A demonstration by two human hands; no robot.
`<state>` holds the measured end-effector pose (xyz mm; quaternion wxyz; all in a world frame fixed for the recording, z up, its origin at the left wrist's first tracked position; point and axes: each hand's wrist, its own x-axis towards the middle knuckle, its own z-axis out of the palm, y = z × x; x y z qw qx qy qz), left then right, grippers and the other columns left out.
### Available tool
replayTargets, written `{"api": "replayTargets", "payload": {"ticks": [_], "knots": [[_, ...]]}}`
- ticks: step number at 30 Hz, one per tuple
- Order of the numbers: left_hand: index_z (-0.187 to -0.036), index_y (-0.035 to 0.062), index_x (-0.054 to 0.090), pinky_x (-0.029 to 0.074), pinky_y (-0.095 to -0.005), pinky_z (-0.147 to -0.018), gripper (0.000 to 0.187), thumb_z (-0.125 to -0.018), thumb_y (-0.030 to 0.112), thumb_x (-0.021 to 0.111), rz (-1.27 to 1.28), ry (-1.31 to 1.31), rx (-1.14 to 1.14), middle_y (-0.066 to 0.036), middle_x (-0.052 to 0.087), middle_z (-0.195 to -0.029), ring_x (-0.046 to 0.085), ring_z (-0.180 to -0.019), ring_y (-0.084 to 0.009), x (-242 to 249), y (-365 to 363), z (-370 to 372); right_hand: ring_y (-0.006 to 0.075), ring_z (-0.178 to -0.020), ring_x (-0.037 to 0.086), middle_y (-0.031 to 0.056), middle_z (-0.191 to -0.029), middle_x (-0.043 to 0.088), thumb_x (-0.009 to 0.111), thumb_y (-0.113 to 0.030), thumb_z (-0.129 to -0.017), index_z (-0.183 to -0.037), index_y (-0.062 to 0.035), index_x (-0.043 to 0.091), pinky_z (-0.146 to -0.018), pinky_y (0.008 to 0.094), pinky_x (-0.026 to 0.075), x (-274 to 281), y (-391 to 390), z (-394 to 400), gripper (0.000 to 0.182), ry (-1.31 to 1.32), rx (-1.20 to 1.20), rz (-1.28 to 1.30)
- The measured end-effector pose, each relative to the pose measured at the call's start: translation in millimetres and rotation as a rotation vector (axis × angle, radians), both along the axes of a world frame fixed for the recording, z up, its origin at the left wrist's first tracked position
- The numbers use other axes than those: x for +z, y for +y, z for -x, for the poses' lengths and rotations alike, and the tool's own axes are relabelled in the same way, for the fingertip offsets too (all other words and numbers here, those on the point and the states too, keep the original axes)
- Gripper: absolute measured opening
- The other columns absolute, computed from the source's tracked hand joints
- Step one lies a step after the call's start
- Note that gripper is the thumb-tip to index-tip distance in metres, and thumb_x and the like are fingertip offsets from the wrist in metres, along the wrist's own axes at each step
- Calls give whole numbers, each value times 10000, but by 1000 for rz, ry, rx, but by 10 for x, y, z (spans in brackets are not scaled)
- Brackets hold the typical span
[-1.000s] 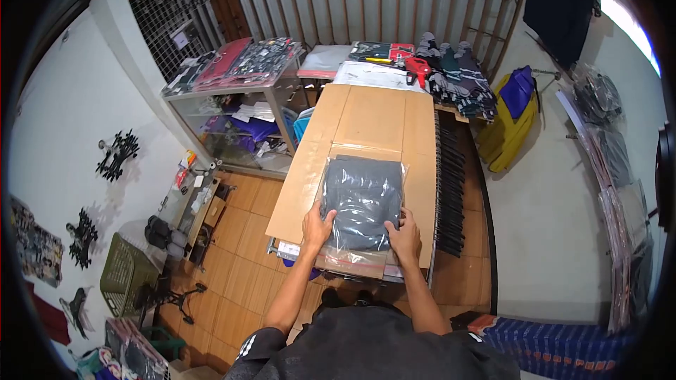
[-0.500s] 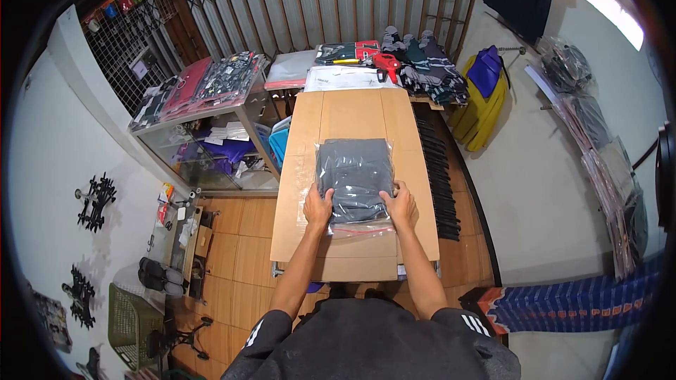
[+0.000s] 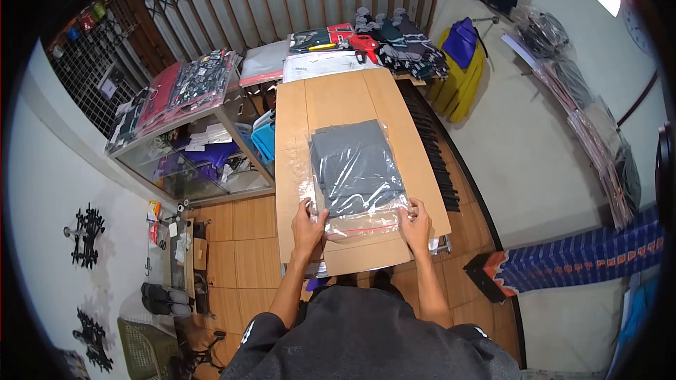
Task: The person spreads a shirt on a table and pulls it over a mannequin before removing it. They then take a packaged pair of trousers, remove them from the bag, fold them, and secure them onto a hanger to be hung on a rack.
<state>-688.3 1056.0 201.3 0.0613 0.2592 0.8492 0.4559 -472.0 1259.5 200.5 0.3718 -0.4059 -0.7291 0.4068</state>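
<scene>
A folded dark grey garment in a clear plastic bag (image 3: 358,169) lies on the cardboard-topped table (image 3: 338,98). The bag's red-striped edge faces my body. My left hand (image 3: 308,226) is at the bag's lower left corner, thumb and fingers closed around its plastic edge. At the lower right corner, my right hand (image 3: 415,224) pinches the other side of the bag. Loose plastic sticks out past the cloth between my hands.
Behind the table are papers (image 3: 324,66), a red tool (image 3: 364,47) and folded clothes (image 3: 401,42). A glass cabinet (image 3: 232,134) with bagged garments stands left. Dark hangers or rods line the table's right side. A green basket (image 3: 144,348) is at lower left.
Both hands have slid down to the bag's lower corners, and more of its near plastic edge shows. The bag lies slightly turned, and the whole view has tilted and shifted.
</scene>
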Motion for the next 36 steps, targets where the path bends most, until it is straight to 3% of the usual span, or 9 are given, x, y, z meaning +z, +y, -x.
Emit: {"api": "replayTargets", "payload": {"ticks": [6, 10, 11, 17, 20, 24, 25, 31, 36], "knots": [[-1267, -7, 570, 511, -415, -702, 510, -854, 221, 761, -80, -44, -29, -157, 661, -810, 646, -748, -312, -9, -178, 158, 220, -746, 680, 153, -809, 706, 720, -96, -867, -1147, 13, 632, -697, 334, 518, -104, -248, -128, 313, 27, -62, 79], [-1256, -3, 582, 515, -393, -784, 455, -849, 130, 737, -153, 206, 21, -183, 640, -987, 636, -893, -303, 239, -142, -60, 166, -728, 673, 137, -851, 714, 693, -39, -875, -1243, 30, 569, -670, 290, 527, -227, -287, -190, 394, 189, -37, 198], [-1226, -2, 596, 510, -402, -824, 417, -841, 91, 726, -184, 232, -15, -189, 627, -1060, 629, -961, -307, 297, -100, -147, 162, -736, 677, 139, -862, 714, 685, -26, -877, -1255, 38, 553, -675, 283, 533, -252, -305, -213, 406, 228, -42, 252], [-1079, -12, 654, 507, -425, -852, 285, -829, 92, 741, -250, 98, -522, -172, 665, -1037, 635, -973, -346, 283, 326, -679, 170, -784, 697, 158, -902, 707, 660, 7, -908, -1302, 62, 486, -712, 269, 570, -331, -359, -350, 434, 370, -33, 430], [-1053, 0, 669, 505, -425, -865, 250, -834, 97, 740, -230, 117, -666, -163, 675, -1020, 631, -983, -359, 190, 580, -865, 165, -784, 694, 146, -896, 699, 656, -3, -931, -1310, 51, 460, -705, 261, 582, -330, -350, -349, 430, 427, -39, 439], [-1042, 12, 677, 532, -405, -787, 268, -813, 105, 782, -339, 74, -760, -157, 687, -1004, 670, -920, -333, -34, 860, -987, 149, -796, 689, 124, -897, 691, 662, -23, -943, -1283, 19, 424, -685, 244, 584, -368, -310, -271, 417, 441, -99, 440], [-1054, 5, 676, 540, -399, -811, 279, -813, 94, 785, -307, 179, -777, -153, 698, -994, 682, -927, -324, -53, 892, -975, 146, -797, 688, 122, -895, 689, 666, -28, -943, -1266, 11, 420, -669, 238, 579, -372, -312, -255, 408, 444, -110, 437], [-1074, 2, 672, 568, -355, -706, 230, -860, 47, 744, -371, -8, -696, -148, 722, -937, 718, -815, -266, -210, 957, -1017, 135, -799, 680, 111, -895, 685, 699, -30, -925, -1235, -4, 423, -669, 225, 546, -309, -372, -188, 416, 445, -126, 422], [-1089, 17, 676, 565, -356, -662, 225, -874, 50, 734, -292, 20, -656, -161, 715, -947, 718, -783, -260, -166, 935, -1022, 131, -811, 680, 110, -907, 693, 731, -2, -887, -1253, 5, 431, -705, 231, 540, -230, -439, -227, 474, 334, -44, 279]]}}
